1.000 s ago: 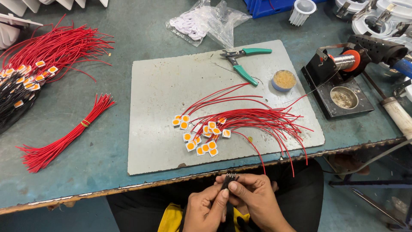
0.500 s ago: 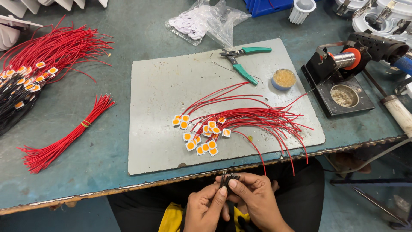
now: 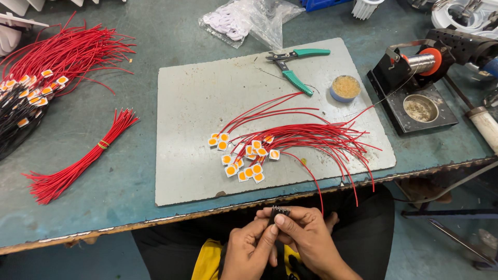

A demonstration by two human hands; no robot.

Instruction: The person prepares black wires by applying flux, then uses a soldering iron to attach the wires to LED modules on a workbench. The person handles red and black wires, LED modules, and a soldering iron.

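Note:
Below the table's front edge, my left hand (image 3: pixel 251 249) and my right hand (image 3: pixel 306 233) meet over my lap and pinch a small dark part (image 3: pixel 278 211) between their fingertips. Its details are too small to tell. On the grey work mat (image 3: pixel 197 103) above lies a fan of red wires (image 3: pixel 306 136), each ending in a small white square with an orange disc (image 3: pixel 241 158). One red wire (image 3: pixel 316 181) hangs over the table edge toward my right hand.
Green-handled cutters (image 3: pixel 295 65) and a small flux tin (image 3: pixel 345 87) lie at the mat's top right. A solder spool stand (image 3: pixel 415 88) sits at the right. A banded bundle of red wires (image 3: pixel 85 158) and a larger pile (image 3: pixel 46 62) lie left; plastic bag (image 3: pixel 249 21) behind.
My hands have stayed in the same spot over my lap; only the fingers have shifted slightly around the small dark part. Everything on the table is unchanged.

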